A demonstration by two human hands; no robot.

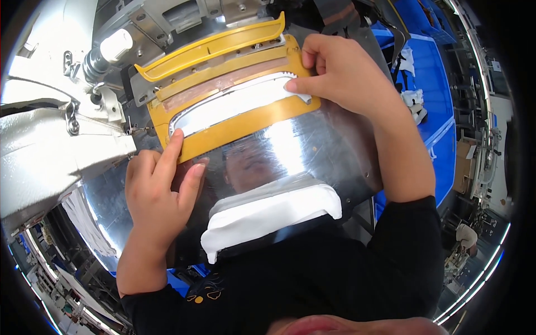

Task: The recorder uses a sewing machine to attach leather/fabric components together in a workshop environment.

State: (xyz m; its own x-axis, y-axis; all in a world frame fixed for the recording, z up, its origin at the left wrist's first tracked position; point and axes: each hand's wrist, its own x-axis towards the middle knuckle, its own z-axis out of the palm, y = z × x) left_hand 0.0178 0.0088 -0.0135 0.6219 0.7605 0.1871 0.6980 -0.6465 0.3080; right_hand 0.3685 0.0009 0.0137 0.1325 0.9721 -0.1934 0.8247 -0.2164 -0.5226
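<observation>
A yellow sewing template (223,131) with a curved cut-out lies on the shiny metal machine bed. A white fabric piece (234,104) fills the cut-out. My left hand (159,195) rests its index fingertip on the piece's left end, thumb held apart near the template's front edge. At the far right end, my right hand (346,72) presses its thumb on the white piece, with its index finger bent against the template's right edge. Its other fingers are mostly hidden. Closer to my body, a small stack of white curved fabric pieces (273,218) lies on the metal.
A white sewing machine (44,145) stands close on the left, its needle area beside the template. The yellow flap (212,47) of the template stands raised along the back. Blue bins (435,89) with white pieces are on the right. A person (466,237) is far right.
</observation>
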